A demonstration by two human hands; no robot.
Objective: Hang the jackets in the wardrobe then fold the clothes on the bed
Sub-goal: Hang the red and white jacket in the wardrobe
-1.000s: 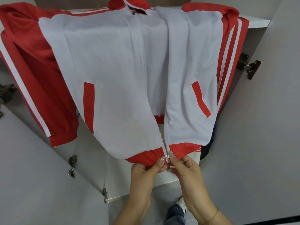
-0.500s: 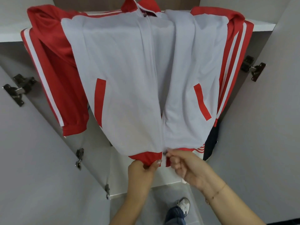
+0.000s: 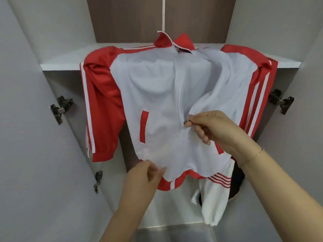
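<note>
Jacket (image 3: 157, 102), white in the body with red sleeves and red hem, hangs inside the open wardrobe (image 3: 26, 119), its collar up at the shelf (image 3: 57, 63) and its long axis running straight down from there toward the person. Its front faces the camera, and the zipper line runs along that same axis down the middle. The right hand (image 3: 215, 128) has its fingers (image 3: 201, 135) curled, pinching the zipper pull (image 3: 185, 121) about halfway up the front; the teeth above the pull lie apart, the two panels below it meet. The left hand (image 3: 143, 173) pinches the lower edge of the white panel just above the red hem, thumb over the cloth, holding it taut. A white garment with red stripes (image 3: 216, 194) hangs to the right, just behind the hem. Both doors (image 3: 305, 154) stand wide, hinges (image 3: 60, 107) showing on either side, leaving open room left and right of the sleeves and below the hem.
</note>
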